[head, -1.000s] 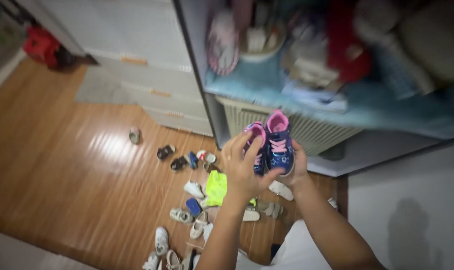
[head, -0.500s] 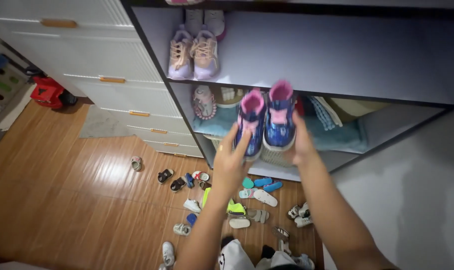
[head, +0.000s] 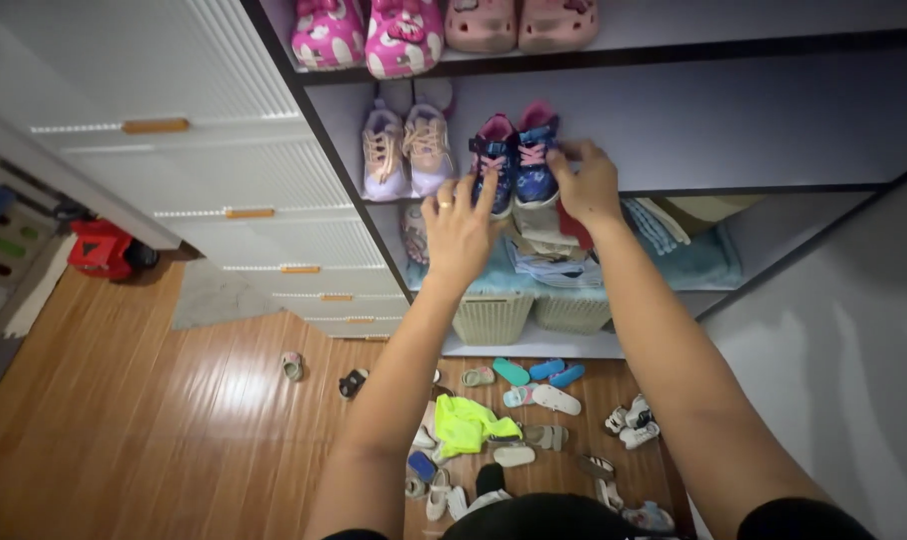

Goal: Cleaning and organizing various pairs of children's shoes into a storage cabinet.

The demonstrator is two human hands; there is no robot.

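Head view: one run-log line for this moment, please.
hands: left, right both on blue-pink shoes | place: shelf edge, beside lilac pair | floor: scattered shoes

Glossy wood floor (head: pixel 124 420), glare-streaked — matt smooth grey shelf (head: pixel 734 190); shiny blue sneakers (head: pixel 514 165) with pink cloth lining (laces too); ribbed plastic drawers (head: pixel 224 170).

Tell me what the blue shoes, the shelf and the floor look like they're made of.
Blue shoes: seemingly shiny synthetic fabric with pink laces and lining; the upper glints. Shelf: probably laminated board, matt pale surface with a dark edge strip. Floor: wood or wood-look laminate, glossy; plank lines and a bright light reflection show.
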